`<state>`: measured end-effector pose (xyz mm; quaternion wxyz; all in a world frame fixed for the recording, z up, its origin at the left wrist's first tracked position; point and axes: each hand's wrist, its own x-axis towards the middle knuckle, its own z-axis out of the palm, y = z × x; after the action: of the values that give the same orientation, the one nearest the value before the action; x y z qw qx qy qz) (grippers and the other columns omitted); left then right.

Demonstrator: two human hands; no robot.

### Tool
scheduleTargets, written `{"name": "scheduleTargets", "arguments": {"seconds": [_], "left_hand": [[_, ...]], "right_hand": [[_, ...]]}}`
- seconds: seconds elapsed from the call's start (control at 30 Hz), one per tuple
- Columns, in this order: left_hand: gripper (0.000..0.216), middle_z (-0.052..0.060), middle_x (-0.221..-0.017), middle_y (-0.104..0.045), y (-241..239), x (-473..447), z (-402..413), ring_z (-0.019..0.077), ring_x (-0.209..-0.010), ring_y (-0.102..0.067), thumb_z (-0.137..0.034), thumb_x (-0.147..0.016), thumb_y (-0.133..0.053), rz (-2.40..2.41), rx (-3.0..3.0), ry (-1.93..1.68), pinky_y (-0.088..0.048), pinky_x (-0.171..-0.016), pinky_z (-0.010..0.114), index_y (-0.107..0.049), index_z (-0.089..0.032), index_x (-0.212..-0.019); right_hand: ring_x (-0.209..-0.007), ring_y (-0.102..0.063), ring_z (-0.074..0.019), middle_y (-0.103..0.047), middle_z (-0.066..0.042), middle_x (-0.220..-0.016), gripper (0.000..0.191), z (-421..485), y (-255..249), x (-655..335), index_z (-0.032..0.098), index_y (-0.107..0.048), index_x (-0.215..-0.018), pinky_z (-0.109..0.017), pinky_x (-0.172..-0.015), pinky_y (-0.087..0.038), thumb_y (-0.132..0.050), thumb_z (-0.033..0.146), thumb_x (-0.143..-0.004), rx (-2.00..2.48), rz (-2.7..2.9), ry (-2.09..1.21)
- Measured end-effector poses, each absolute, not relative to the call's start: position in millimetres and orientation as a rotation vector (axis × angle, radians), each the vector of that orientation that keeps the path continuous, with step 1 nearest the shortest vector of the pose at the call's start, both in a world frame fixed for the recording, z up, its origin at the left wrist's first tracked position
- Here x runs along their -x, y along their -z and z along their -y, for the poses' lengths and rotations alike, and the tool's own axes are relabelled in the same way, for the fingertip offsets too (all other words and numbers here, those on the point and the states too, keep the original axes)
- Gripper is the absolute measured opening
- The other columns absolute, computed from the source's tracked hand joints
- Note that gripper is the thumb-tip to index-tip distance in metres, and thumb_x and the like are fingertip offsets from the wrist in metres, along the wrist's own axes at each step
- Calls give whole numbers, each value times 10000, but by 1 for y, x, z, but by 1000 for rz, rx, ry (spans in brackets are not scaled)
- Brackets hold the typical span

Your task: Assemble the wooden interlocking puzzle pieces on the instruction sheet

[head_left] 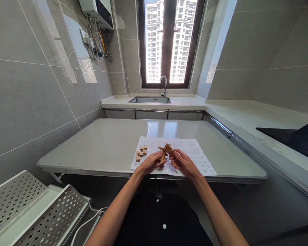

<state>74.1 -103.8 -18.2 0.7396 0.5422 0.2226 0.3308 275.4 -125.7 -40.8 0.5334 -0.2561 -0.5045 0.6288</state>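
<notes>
both hands meet just above the near edge of the worktop [97,143], over a printed sheet [195,153]. the left hand [150,163] and right hand [183,163] each have their fingers clamped on a small assembly of wooden puzzle sticks [166,151], which sits between them, its longest stick running left-right and tilted. loose wooden pieces [141,152] lie just left, nearer the left hand. the sheet's print is too small to read.
</notes>
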Motion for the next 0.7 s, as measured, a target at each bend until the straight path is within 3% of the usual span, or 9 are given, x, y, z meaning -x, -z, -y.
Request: {"name": "scheduleTargets", "arguments": {"seconds": [0.3,0.7], "left_hand": [[327,-44,-654,-441,19,-75,105,84,-514,-304,-466,-955,-581,-442,-1197,-665,-368,-576,237,-559,-149,-1036],[336,-51,-738,-354,16,-75,106,61,-533,-307,-453,-924,-665,-422,-1133,-584,-351,-539,201,-584,-156,-1058]], "right_hand": [[-564,-581,-117,-674,-25,-867,381,123,48,-273,226,-606,-1069,-235,-454,-412,-661,562,-898,716,1310,-1332],[-504,-515,-87,-638,20,-774,390,117,52,-270,250,-600,-1018,-208,-428,-378,-674,600,-864,782,1218,-1191]]}}
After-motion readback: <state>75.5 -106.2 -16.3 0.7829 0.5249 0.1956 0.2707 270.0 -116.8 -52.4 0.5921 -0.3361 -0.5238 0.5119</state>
